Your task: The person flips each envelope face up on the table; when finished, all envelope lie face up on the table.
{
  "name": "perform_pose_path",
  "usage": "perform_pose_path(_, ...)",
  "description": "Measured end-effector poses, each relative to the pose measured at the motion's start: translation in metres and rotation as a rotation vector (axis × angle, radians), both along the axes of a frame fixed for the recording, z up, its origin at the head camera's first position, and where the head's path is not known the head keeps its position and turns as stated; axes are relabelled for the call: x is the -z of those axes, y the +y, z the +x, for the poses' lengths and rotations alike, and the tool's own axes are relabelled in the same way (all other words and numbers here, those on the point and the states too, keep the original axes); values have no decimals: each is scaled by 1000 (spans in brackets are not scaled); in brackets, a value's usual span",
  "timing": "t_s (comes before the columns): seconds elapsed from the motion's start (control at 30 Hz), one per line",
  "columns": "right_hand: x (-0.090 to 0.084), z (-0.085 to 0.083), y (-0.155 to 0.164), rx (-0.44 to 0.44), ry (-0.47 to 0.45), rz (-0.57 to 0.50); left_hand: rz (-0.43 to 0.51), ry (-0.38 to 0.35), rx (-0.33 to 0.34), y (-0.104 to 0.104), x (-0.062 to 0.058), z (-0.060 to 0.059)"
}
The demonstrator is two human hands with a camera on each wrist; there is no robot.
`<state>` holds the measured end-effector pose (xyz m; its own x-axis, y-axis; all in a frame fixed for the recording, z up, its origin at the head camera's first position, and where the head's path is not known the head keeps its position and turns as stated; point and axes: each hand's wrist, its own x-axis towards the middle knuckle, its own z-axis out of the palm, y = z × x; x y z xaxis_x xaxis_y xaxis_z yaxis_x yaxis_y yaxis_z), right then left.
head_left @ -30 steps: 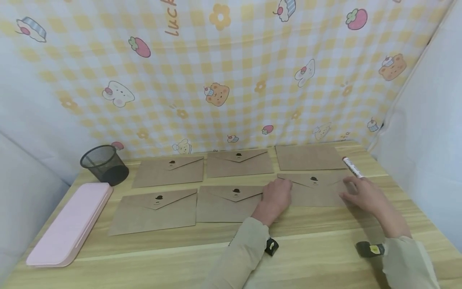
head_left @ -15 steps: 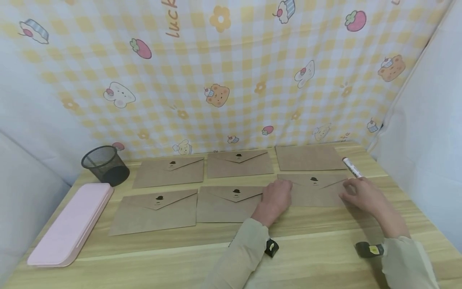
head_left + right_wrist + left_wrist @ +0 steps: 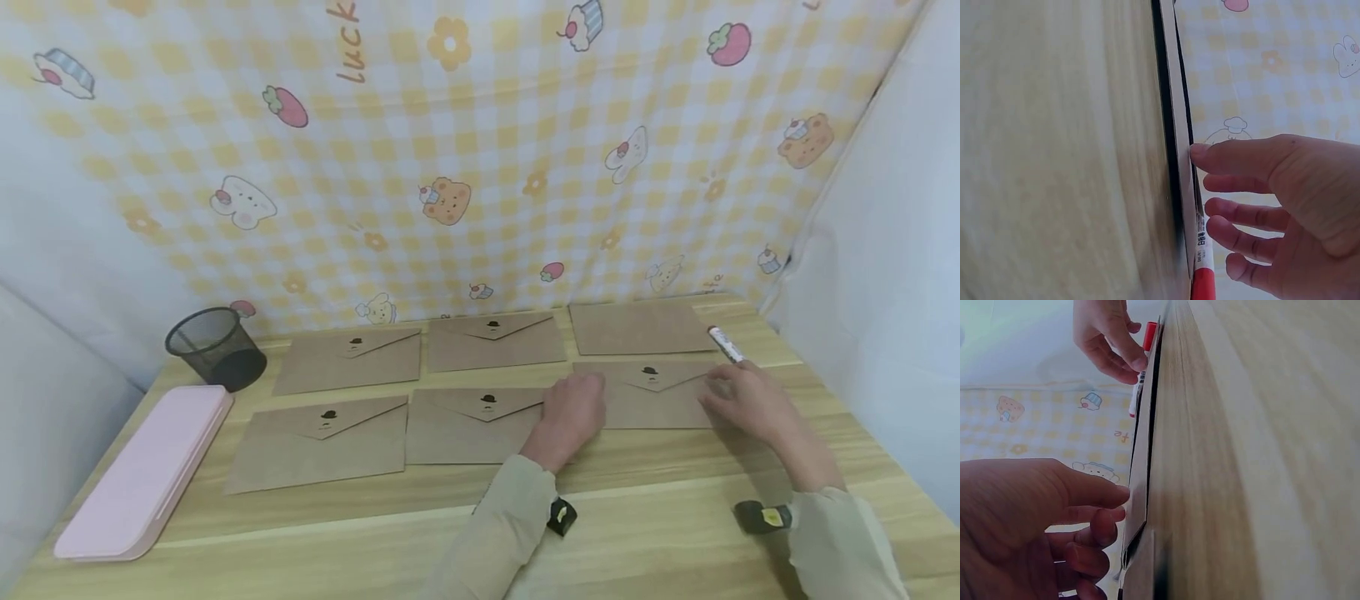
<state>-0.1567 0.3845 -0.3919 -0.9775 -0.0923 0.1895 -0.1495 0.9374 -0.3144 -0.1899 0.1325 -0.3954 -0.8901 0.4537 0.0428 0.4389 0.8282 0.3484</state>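
Note:
Several brown kraft envelopes lie in two rows on the wooden table (image 3: 660, 533). My left hand (image 3: 576, 408) rests on the left end of the near-right envelope (image 3: 651, 396), which lies flap side up with a small dark seal. In the left wrist view, the left hand's fingertips (image 3: 1116, 515) touch that envelope's edge (image 3: 1138, 500). My right hand (image 3: 738, 398) touches its right end, and the right wrist view shows nearly straight fingers (image 3: 1210, 153) against the edge (image 3: 1180, 144). A red-and-white marker (image 3: 726, 344) lies just beyond the right hand.
A black mesh cup (image 3: 216, 347) stands at the back left, with a flat pink case (image 3: 142, 471) in front of it. A checked cartoon-print cloth (image 3: 465, 167) hangs behind the table. White walls close in on both sides.
Both hands stay on the near-right envelope; only the head view has shifted slightly.

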Motion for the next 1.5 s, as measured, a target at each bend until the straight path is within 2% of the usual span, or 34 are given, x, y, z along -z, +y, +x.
perform_pose_path(0.27, -1, 1, -2, -5, -23, -23, 46, 74, -11, -4, -1, -4)
perform_pose_path(0.5, -1, 0, -1, -14, -11, -41, 60, 105, -10, -5, -2, -6)
perform_pose_path(0.73, -3, 0, -4, -26, -1, -39, 102, 62, -10, -7, -3, -8)
perform_pose_path(0.87, -1, 0, -5, -27, -17, -45, 106, 64, -21, -10, -2, -9)
perform_pose_path(1.1, -2, -1, -4, -37, 2, -47, 89, 92, -22, -13, -2, -12)
perform_pose_path(1.5, -6, 2, -8, -23, -31, -55, 48, 72, -35, -12, -1, -11)
